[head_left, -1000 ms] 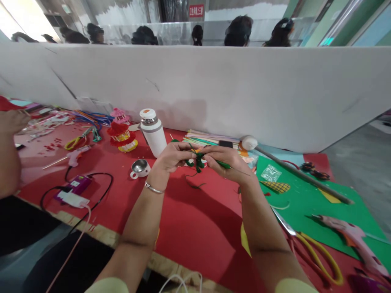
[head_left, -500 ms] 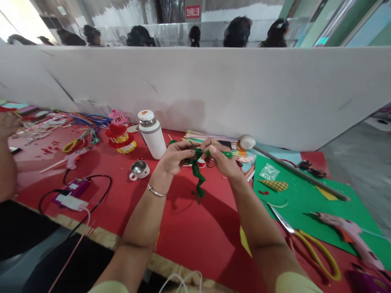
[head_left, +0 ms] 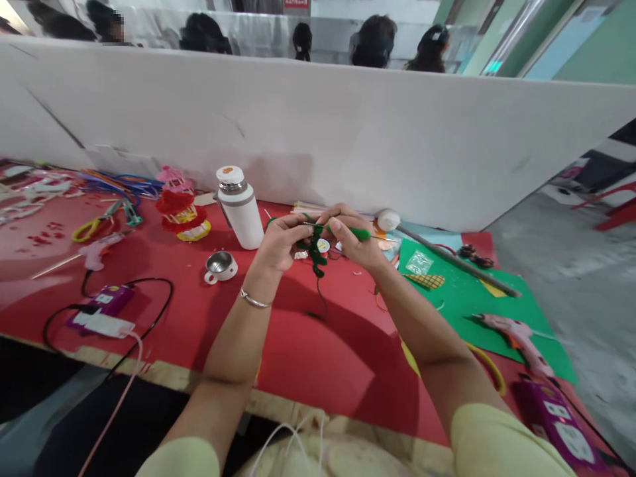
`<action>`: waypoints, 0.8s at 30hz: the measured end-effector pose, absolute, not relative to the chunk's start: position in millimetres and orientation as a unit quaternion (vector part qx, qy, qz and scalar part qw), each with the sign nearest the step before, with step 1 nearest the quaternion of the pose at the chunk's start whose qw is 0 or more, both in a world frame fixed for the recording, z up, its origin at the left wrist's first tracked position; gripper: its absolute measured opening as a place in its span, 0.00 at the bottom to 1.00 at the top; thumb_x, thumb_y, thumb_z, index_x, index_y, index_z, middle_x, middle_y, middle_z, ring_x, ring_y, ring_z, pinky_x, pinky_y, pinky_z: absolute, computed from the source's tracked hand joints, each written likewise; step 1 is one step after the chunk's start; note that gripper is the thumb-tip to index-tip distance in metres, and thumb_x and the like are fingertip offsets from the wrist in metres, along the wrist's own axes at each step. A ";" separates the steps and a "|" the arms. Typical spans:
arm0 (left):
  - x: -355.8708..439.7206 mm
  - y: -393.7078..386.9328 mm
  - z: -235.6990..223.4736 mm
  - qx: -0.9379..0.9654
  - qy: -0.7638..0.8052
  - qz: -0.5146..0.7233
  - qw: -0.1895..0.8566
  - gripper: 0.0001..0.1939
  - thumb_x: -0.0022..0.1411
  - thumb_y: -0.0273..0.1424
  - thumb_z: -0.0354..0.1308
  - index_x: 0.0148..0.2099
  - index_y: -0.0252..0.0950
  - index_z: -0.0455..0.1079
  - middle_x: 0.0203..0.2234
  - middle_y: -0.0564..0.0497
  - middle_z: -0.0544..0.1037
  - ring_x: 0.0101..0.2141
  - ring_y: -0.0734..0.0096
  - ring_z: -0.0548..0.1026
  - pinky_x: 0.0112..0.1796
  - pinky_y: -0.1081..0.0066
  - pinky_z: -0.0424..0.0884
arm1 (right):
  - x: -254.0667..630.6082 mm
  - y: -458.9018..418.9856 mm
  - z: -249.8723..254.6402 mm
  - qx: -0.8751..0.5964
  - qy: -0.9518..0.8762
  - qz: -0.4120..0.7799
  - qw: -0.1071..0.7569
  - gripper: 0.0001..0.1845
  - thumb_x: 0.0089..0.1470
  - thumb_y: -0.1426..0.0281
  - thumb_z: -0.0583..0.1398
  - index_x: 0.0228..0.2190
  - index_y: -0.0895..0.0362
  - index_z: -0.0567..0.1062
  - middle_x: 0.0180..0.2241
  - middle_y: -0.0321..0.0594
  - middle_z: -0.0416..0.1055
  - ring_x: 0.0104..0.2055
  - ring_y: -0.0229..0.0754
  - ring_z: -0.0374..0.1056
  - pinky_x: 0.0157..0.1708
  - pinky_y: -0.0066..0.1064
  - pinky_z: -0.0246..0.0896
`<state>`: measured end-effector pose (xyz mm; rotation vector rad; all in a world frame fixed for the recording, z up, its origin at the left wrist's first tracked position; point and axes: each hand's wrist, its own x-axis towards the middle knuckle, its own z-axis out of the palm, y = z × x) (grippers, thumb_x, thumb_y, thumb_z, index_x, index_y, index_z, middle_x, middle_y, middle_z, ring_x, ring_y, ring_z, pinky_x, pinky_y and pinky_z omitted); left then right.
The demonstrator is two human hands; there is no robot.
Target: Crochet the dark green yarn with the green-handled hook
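In front of me, over the red tabletop (head_left: 342,358), my left hand (head_left: 279,244) pinches a dark green crochet piece (head_left: 317,258) near its top. The piece dangles below the fingers in a curl, with a thin yarn tail (head_left: 325,299) under it. My right hand (head_left: 354,242) is closed around a crochet hook (head_left: 360,234) with a green handle. The hook's metal shaft reaches left to the top of the piece, between both hands. Green yarn also shows behind my left fingers. Just behind the piece is a small round spool (head_left: 322,246).
Left of my hands are a white thermos (head_left: 243,215), a small metal-lined cup (head_left: 221,266) and a red-and-yellow ornament (head_left: 183,215). A pink glue gun (head_left: 517,334) and yellow-handled scissors (head_left: 489,371) lie at right by a green sheet (head_left: 534,351). A white partition (head_left: 322,132) stands behind.
My view has shifted, so things at left sit further left. The hanging green piece looks shorter, its thin tail now visible. Another person's hand at far left has left the view.
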<state>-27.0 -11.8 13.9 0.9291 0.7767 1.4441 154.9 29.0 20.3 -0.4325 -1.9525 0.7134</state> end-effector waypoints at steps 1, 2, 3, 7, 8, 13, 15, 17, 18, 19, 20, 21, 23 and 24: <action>-27.8 -12.2 14.6 0.398 0.328 0.624 0.587 0.13 0.43 0.27 0.75 0.36 0.35 0.85 0.22 0.53 0.79 0.20 0.81 0.69 0.23 0.77 0.65 | 153.6 29.0 22.7 -0.179 -0.800 0.306 0.484 0.27 0.70 0.52 0.56 0.28 0.56 0.81 0.42 0.43 0.77 0.36 0.37 0.74 0.34 0.30 0.72; -28.7 -12.7 15.4 0.397 0.323 0.628 0.586 0.14 0.43 0.28 0.75 0.36 0.35 0.85 0.23 0.52 0.80 0.20 0.81 0.69 0.23 0.77 0.65 | 152.1 28.9 24.5 -0.180 -0.795 0.319 0.484 0.27 0.70 0.52 0.56 0.28 0.57 0.80 0.42 0.43 0.77 0.35 0.36 0.73 0.32 0.29 0.71; -29.6 -13.3 16.2 0.394 0.318 0.633 0.585 0.14 0.43 0.28 0.75 0.37 0.35 0.85 0.24 0.52 0.80 0.21 0.81 0.69 0.23 0.77 0.65 | 150.3 28.8 25.6 -0.181 -0.788 0.331 0.486 0.27 0.69 0.51 0.56 0.28 0.57 0.80 0.42 0.43 0.76 0.34 0.36 0.73 0.30 0.28 0.71; -30.8 -17.4 20.5 0.388 0.318 0.637 0.585 0.17 0.44 0.31 0.77 0.39 0.35 0.85 0.26 0.51 0.82 0.21 0.78 0.72 0.21 0.77 0.64 | 144.8 24.7 23.7 -0.205 -0.753 0.361 0.511 0.27 0.68 0.50 0.57 0.27 0.57 0.78 0.40 0.41 0.76 0.28 0.33 0.69 0.26 0.28 0.68; -30.2 -18.8 21.7 0.388 0.321 0.635 0.586 0.17 0.44 0.31 0.78 0.39 0.35 0.85 0.27 0.50 0.82 0.22 0.77 0.73 0.22 0.76 0.65 | 144.7 22.5 22.2 -0.215 -0.745 0.360 0.519 0.27 0.68 0.50 0.57 0.27 0.56 0.79 0.40 0.40 0.76 0.28 0.33 0.68 0.25 0.28 0.67; -24.2 -23.2 24.3 0.398 0.315 0.624 0.594 0.18 0.43 0.31 0.78 0.40 0.34 0.85 0.24 0.51 0.81 0.21 0.78 0.71 0.23 0.75 0.67 | 152.8 10.3 17.4 -0.248 -0.753 0.285 0.538 0.26 0.69 0.51 0.55 0.28 0.53 0.81 0.40 0.42 0.78 0.37 0.40 0.73 0.36 0.34 0.73; -22.4 -23.1 23.4 0.399 0.317 0.634 0.582 0.18 0.42 0.29 0.78 0.39 0.34 0.84 0.23 0.53 0.79 0.20 0.81 0.68 0.21 0.76 0.63 | 155.7 5.4 16.7 -0.255 -0.760 0.249 0.544 0.26 0.70 0.52 0.55 0.29 0.52 0.82 0.40 0.43 0.79 0.40 0.43 0.75 0.42 0.38 0.75; -21.6 -22.4 21.9 0.394 0.322 0.637 0.579 0.19 0.41 0.29 0.78 0.39 0.34 0.84 0.23 0.53 0.79 0.19 0.81 0.67 0.19 0.76 0.59 | 155.9 0.0 15.3 -0.254 -0.762 0.210 0.558 0.25 0.70 0.53 0.55 0.30 0.52 0.82 0.41 0.44 0.79 0.42 0.45 0.76 0.45 0.41 0.75; -21.5 -22.0 21.1 0.389 0.323 0.634 0.585 0.19 0.41 0.29 0.78 0.39 0.34 0.83 0.22 0.54 0.78 0.19 0.81 0.67 0.19 0.77 0.57 | 155.1 -3.0 14.2 -0.249 -0.760 0.190 0.569 0.24 0.70 0.54 0.55 0.30 0.52 0.83 0.41 0.45 0.79 0.42 0.45 0.76 0.45 0.41 0.75; -21.5 -21.7 20.5 0.384 0.321 0.628 0.596 0.19 0.41 0.29 0.77 0.39 0.34 0.83 0.21 0.54 0.77 0.18 0.82 0.66 0.18 0.77 0.55 | 153.9 -6.3 13.0 -0.243 -0.757 0.172 0.581 0.23 0.70 0.55 0.55 0.31 0.52 0.83 0.40 0.45 0.79 0.42 0.45 0.76 0.45 0.41 0.75; -21.5 -21.6 20.0 0.380 0.316 0.619 0.610 0.19 0.41 0.29 0.77 0.39 0.33 0.83 0.20 0.55 0.75 0.18 0.82 0.65 0.18 0.77 0.53 | 152.7 -9.6 11.7 -0.239 -0.753 0.157 0.593 0.23 0.71 0.56 0.55 0.31 0.53 0.82 0.40 0.45 0.79 0.42 0.45 0.76 0.44 0.40 0.75; -21.6 -21.7 19.7 0.378 0.308 0.609 0.626 0.20 0.41 0.29 0.77 0.40 0.33 0.83 0.19 0.56 0.74 0.18 0.82 0.64 0.18 0.78 0.52 | 151.7 -12.7 10.4 -0.237 -0.749 0.148 0.601 0.23 0.71 0.58 0.55 0.30 0.53 0.82 0.39 0.45 0.79 0.42 0.45 0.76 0.43 0.40 0.74; -21.4 -22.4 20.0 0.381 0.295 0.589 0.649 0.21 0.42 0.30 0.77 0.42 0.33 0.83 0.20 0.56 0.74 0.19 0.82 0.64 0.18 0.78 0.53 | 151.4 -17.9 8.5 -0.244 -0.742 0.146 0.607 0.23 0.71 0.60 0.55 0.29 0.54 0.82 0.38 0.45 0.79 0.42 0.45 0.76 0.42 0.39 0.73; -21.1 -23.0 20.3 0.386 0.293 0.582 0.653 0.22 0.43 0.32 0.77 0.42 0.33 0.83 0.21 0.55 0.74 0.19 0.82 0.64 0.19 0.78 0.53 | 152.3 -19.6 7.7 -0.248 -0.741 0.151 0.605 0.23 0.71 0.61 0.55 0.29 0.54 0.81 0.38 0.45 0.79 0.41 0.44 0.76 0.42 0.38 0.73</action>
